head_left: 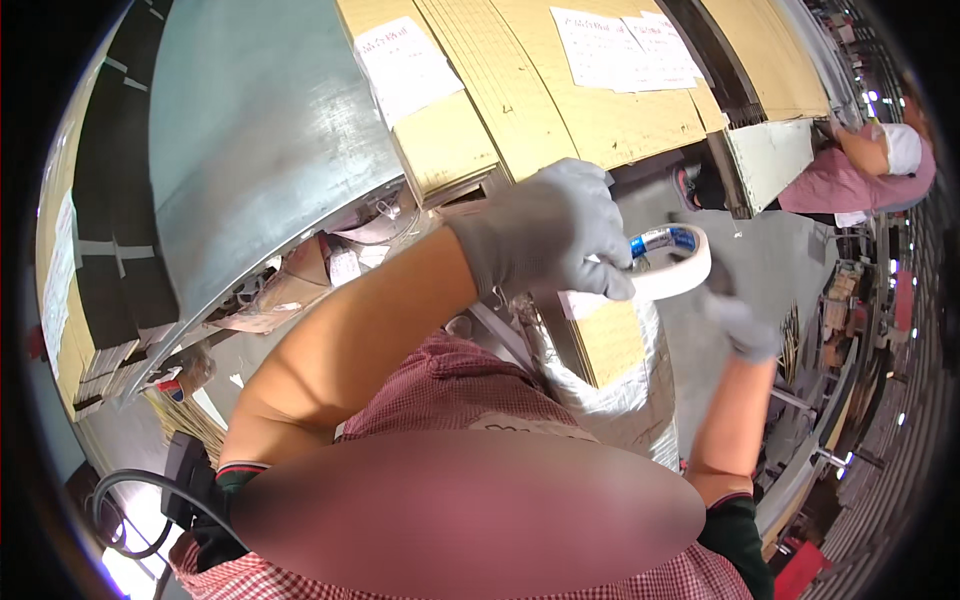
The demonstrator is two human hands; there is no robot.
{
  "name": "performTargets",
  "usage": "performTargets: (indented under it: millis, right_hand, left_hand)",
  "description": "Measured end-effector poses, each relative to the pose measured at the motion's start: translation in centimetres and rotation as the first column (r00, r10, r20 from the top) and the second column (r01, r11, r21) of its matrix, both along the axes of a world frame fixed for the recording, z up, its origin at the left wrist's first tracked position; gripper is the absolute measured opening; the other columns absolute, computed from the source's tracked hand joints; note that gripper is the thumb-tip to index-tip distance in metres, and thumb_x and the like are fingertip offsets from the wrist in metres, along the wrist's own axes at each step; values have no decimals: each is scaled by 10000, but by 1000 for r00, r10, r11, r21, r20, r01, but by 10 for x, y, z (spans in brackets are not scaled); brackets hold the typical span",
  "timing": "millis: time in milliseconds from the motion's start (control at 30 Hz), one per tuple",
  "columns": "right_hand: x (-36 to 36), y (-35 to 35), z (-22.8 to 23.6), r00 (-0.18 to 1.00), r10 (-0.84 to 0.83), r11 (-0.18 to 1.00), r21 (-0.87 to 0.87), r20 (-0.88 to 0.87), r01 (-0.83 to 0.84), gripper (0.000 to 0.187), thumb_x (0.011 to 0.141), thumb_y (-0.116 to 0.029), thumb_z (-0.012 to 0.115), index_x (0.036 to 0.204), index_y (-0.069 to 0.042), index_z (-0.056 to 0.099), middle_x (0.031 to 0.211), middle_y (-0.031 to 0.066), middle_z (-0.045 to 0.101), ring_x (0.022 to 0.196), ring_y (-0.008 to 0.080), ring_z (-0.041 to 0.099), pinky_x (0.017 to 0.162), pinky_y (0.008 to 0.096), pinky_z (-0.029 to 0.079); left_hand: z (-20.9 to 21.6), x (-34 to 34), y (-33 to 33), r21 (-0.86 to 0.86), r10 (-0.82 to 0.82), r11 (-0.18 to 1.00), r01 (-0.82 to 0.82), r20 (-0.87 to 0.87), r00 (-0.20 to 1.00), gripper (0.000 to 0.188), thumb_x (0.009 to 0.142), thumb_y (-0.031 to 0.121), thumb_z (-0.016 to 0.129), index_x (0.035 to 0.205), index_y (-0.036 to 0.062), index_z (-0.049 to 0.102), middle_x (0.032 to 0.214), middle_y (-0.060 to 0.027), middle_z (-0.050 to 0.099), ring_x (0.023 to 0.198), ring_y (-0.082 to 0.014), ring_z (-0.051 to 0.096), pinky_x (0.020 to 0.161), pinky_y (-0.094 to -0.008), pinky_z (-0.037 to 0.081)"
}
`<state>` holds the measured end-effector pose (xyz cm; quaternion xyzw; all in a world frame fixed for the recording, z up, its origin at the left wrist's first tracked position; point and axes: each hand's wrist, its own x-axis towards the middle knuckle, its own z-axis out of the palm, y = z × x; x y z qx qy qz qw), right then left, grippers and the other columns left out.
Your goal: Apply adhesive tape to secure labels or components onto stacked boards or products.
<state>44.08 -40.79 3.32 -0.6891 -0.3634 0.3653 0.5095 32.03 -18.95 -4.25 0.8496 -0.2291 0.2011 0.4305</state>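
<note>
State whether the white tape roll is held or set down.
Held: the gloved left hand grips the white tape roll by its left edge, the rest jutting rightward.

Left hand [550, 225]: plain grey fabric work glove, ends at wrist. Right hand [742, 325]: grey glove too, motion-blurred, details unclear. Forearms bare. Short dark-green left sleeve [242, 477], red and pale trim at cuff; right sleeve [735, 530] dark green, similar edging. Red-and-white checked apron [440, 385], pale patch [530, 426] with dark markings, middle blurred out. Black cable [150, 474] and black boxy device [186, 478] by left shoulder.
</note>
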Motion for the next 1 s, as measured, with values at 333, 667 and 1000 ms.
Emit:
performTargets:
  millis: [333, 667, 1000]
  right_hand:
    - [8, 36, -87, 261, 684, 672, -728, 681, 136, 209, 840, -292, 622, 748, -109, 659, 645, 86, 637, 700, 289, 647, 987, 478, 374]
    - [-15, 14, 12, 814, 158, 926, -371, 559, 76, 164, 800, -160, 616, 911, -39, 609, 666, 126, 570, 713, 316, 572, 773, 413, 422]
    - [25, 34, 20, 418, 549, 833, -516, 724, -201, 182, 818, -183, 682, 940, -49, 702, 789, 140, 679, 721, 291, 650, 797, 402, 507]
  left_hand:
    - [-10, 1, -10, 145, 149, 975, -170, 149, 978, 227, 751, 269, 670, 827, 59, 629, 848, -55, 629, 839, -221, 594, 825, -336, 464]
    - [13, -59, -108, -91, 229, 967, -237, -89, 969, 111, 783, 192, 655, 815, 89, 632, 825, -80, 598, 830, -208, 607, 717, -344, 494]
    - [-29, -143, -15, -33, 341, 895, -445, -594, 728, 97, 843, 144, 671, 779, 71, 661, 790, -99, 640, 683, -262, 625, 604, -324, 494]
